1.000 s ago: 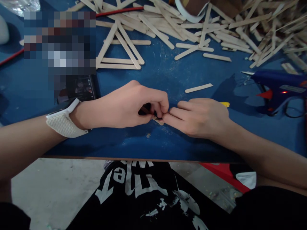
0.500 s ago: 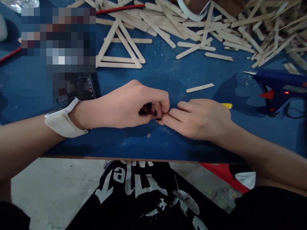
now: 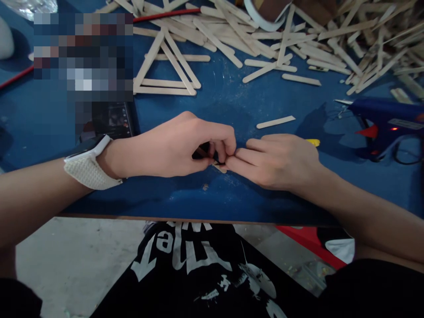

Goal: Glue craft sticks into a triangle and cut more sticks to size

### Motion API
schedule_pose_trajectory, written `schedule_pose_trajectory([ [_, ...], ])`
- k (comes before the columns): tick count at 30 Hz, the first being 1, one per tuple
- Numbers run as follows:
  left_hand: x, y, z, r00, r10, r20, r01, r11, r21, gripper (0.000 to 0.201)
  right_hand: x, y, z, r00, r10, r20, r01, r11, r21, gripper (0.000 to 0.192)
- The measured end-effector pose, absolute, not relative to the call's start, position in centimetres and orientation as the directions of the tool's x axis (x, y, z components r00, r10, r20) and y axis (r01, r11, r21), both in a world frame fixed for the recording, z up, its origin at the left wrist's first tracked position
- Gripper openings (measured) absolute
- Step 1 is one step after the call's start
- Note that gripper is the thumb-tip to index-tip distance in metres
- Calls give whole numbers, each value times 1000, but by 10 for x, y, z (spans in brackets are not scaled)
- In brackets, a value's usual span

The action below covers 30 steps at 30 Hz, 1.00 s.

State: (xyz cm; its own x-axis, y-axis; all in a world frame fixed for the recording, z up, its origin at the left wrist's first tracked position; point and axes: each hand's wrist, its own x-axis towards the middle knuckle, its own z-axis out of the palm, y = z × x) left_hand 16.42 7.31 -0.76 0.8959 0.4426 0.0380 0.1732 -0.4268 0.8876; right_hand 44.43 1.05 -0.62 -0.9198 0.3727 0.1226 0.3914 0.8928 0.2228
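My left hand (image 3: 185,145), with a watch on its wrist, is closed in a pinch at the middle of the blue table. Its fingertips grip a wooden craft stick (image 3: 221,168), of which only a short end shows. My right hand (image 3: 274,161) is closed, palm down, its fingertips meeting the left ones at the stick. A yellow-ended tool (image 3: 313,142) sticks out behind the right hand; the rest lies hidden under it. A thin dark edge shows at the fingertips, too small to name.
Beyond the hands lie a triangular craft-stick frame (image 3: 168,84), a cut stick (image 3: 275,122) and a big pile of sticks (image 3: 331,48). A blue glue gun (image 3: 384,123) with a lit red light is at right. A phone (image 3: 112,119) lies behind my left wrist.
My right hand and the yellow end have shifted slightly away from me. A little more of the stick's end shows at the fingertips. My left hand is nearly still.
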Motion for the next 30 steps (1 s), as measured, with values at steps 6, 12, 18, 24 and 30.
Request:
schedule_pose_trajectory([
  [6, 164, 73, -7, 896, 442, 34, 177, -427, 887, 28, 444, 12, -8, -913, 398, 96, 409, 896, 173, 31],
  [12, 162, 72, -10, 887, 457, 69, 159, -441, 884, 32, 442, 7, -6, -895, 432, 107, 445, 873, 199, 28],
  [18, 161, 70, -13, 878, 466, 110, 128, -449, 884, 33, 441, 10, -2, -922, 367, 121, 386, 889, 247, 34],
  [24, 160, 70, -17, 870, 476, 129, 116, -451, 885, 29, 457, 13, -14, -938, 310, 157, 336, 923, 189, 30],
  [30, 160, 70, -18, 871, 468, 151, 94, -458, 884, 24, 469, 14, -24, -924, 320, 212, 347, 932, 107, 22],
])
